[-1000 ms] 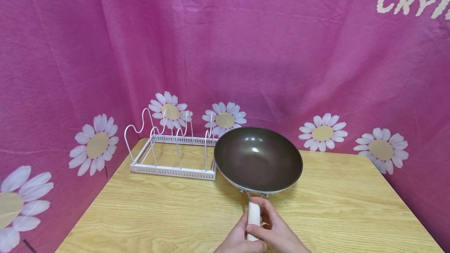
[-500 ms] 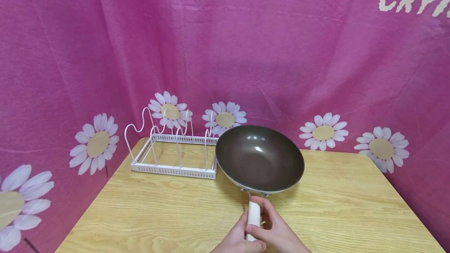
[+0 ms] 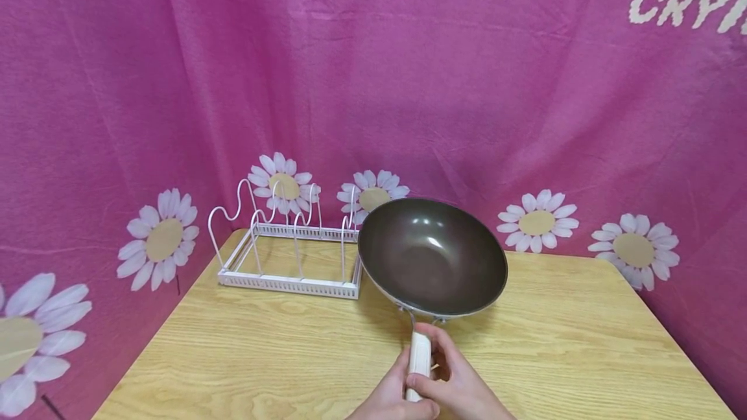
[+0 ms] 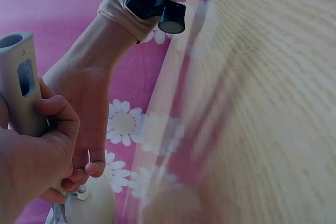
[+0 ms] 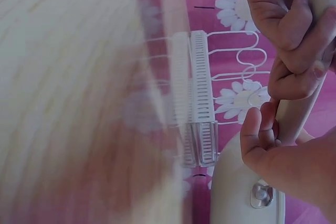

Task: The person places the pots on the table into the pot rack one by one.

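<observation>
A wok (image 3: 432, 258) with a dark brown inside and a pale outside is tilted so its inside faces me, above the table at centre right. Both hands grip its off-white handle (image 3: 419, 358). My left hand (image 3: 393, 391) wraps the rear part, its fingers (image 5: 299, 30) curled round the handle in the right wrist view. My right hand (image 3: 458, 378) holds it closer to the wok, thumb across the handle. In the left wrist view the handle's hollow end (image 4: 21, 82) sticks out past the left hand. A metal rivet (image 5: 261, 195) shows on the wok's pale outside.
Left of the wok a white pan rack (image 3: 288, 284) with several wavy wire dividers stands on the wooden table (image 3: 262, 355). The wok's left rim overlaps the rack's right end in the head view. A pink cloth (image 3: 455, 83) with daisies hangs behind the table and at its sides.
The wok's far rim has risen a little and its inside tips more toward me. Its handle end has shifted slightly left. Both hands keep their grip; the rack stays put.
</observation>
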`<state>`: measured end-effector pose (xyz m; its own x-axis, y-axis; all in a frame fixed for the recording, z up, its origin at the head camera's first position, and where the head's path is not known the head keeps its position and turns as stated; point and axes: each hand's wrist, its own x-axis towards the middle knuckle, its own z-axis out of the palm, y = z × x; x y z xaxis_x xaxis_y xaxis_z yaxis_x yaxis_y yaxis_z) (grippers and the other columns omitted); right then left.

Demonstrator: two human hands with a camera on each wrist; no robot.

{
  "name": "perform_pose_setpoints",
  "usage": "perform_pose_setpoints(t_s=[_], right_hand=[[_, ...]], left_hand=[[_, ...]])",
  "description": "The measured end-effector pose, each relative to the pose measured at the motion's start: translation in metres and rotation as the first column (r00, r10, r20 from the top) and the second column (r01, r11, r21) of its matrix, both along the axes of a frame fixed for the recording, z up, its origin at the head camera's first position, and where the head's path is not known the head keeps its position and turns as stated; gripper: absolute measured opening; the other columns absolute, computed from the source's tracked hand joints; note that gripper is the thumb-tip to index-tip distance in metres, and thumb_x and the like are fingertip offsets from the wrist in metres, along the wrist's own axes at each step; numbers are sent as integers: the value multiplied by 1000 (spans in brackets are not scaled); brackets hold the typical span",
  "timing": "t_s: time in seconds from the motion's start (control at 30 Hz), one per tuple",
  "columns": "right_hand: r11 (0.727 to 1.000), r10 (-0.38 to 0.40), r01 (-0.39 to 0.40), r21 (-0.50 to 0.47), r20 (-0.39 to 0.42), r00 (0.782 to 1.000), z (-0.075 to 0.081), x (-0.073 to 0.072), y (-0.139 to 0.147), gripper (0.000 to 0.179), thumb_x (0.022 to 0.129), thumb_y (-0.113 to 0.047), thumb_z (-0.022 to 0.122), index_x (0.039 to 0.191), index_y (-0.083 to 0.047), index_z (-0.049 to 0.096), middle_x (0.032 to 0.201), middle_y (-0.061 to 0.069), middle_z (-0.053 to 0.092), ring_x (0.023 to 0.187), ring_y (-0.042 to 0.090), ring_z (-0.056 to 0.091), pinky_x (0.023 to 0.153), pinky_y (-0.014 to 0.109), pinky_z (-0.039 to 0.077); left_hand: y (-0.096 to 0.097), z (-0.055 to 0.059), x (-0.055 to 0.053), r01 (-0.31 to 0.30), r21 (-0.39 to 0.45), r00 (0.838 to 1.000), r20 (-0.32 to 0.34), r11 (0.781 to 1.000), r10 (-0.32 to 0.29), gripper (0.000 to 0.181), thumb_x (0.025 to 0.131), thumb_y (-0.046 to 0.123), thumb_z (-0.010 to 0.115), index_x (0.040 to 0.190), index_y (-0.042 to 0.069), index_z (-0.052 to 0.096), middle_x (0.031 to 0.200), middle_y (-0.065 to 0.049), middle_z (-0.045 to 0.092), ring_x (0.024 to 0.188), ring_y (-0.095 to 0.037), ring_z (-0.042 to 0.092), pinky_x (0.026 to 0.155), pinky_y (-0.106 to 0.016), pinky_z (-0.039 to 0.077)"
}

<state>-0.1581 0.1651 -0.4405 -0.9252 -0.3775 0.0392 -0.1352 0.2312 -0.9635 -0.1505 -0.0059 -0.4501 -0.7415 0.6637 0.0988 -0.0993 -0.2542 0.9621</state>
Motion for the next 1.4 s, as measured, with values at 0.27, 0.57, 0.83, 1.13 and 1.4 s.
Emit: perform_pose_setpoints(t_s=[0.27, 0.57, 0.83, 1.13, 1.4], right_hand=[[999, -48, 48, 21, -24, 999, 4, -1, -3, 72, 88, -18, 72, 149, -20, 34, 107, 9, 55, 96, 14, 50, 81, 22, 45], [999, -30, 31, 20, -43, 999, 11, 0, -6, 76, 88, -18, 72, 151, -21, 30, 113, 11, 57, 99, 16, 55, 84, 24, 46], [1000, -23, 22, -8, -80, 997, 18, -2, -8, 77, 86, -15, 73, 150, -19, 31, 119, 12, 57, 100, 15, 57, 85, 26, 46], [1000, 1, -1, -3, -117, 993, 27, -3, -9, 77, 87, -16, 73, 151, -20, 31, 119, 10, 60, 101, 14, 58, 87, 25, 46], [999, 45, -50, -22, -187, 981, 29, -5, -13, 78, 87, -13, 73, 152, -16, 30, 115, 11, 61, 95, 14, 57, 85, 26, 46]], left_hand=[[0, 5, -1, -39, -38, 996, -80, 999, 36, 82, 81, 3, 59, 152, 11, 20, 127, -15, 53, 95, -9, 57, 84, -18, 50], [-2, 10, 2, -69, -76, 993, -97, 995, 61, 89, 81, 4, 59, 156, 20, 15, 139, -19, 47, 99, -12, 58, 79, -17, 50], [-3, 16, 3, -80, -74, 989, -134, 994, 70, 90, 82, 3, 60, 157, 26, 14, 139, -14, 46, 97, -12, 59, 79, -19, 51], [-4, 26, 5, -99, -67, 994, -55, 993, 95, 87, 84, 1, 58, 154, 28, 15, 124, -14, 46, 79, -14, 60, 72, -22, 53], [-11, 27, 6, -121, -82, 983, -147, 989, 108, 95, 82, 1, 58, 157, 30, 9, 134, -18, 47, 75, -6, 58, 68, -17, 51]])
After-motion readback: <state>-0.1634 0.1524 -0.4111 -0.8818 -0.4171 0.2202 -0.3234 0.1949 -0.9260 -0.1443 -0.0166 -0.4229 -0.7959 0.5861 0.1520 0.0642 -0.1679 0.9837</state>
